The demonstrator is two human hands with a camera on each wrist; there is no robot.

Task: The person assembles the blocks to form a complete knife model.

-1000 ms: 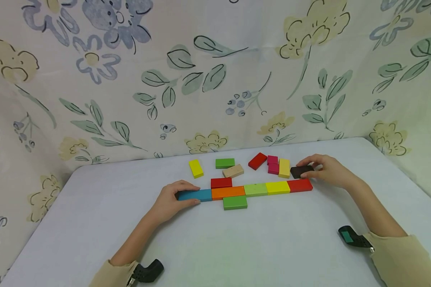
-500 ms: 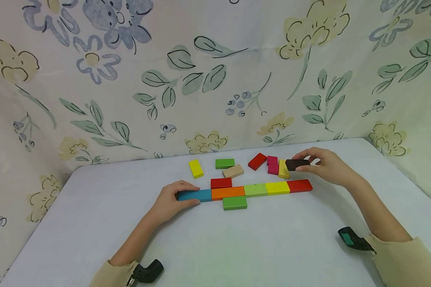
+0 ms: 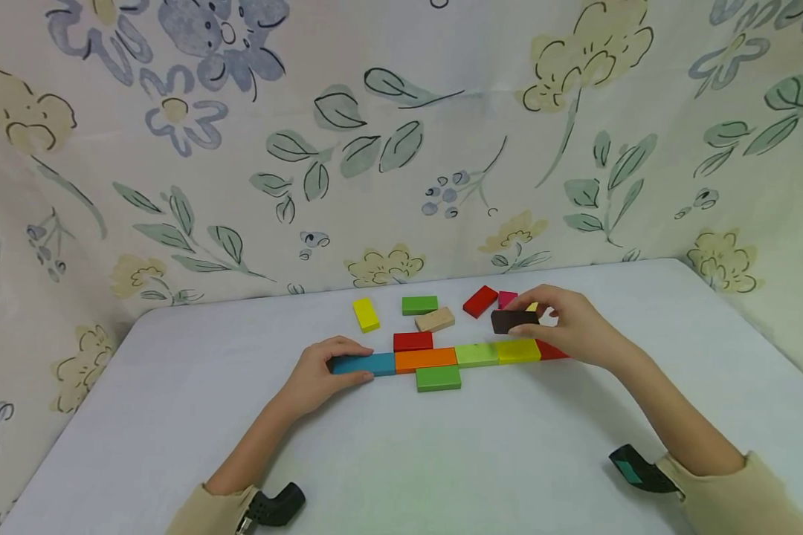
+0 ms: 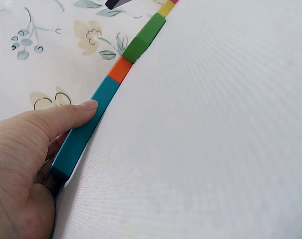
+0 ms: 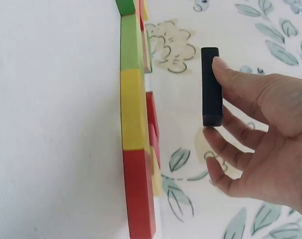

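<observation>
The right hand pinches the black block between thumb and fingers; the block juts left from the fingertips, its long axis roughly parallel to the row of blocks, apart on the far side. The left hand, farther off, grips the blue block at the row's left end.

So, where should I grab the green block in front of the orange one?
Probably by its two short ends, coming down from above. The green block lies flat, and its far long side appears to sit against the orange block, while both short ends look exposed, so they should be easiest to pinch.
</observation>
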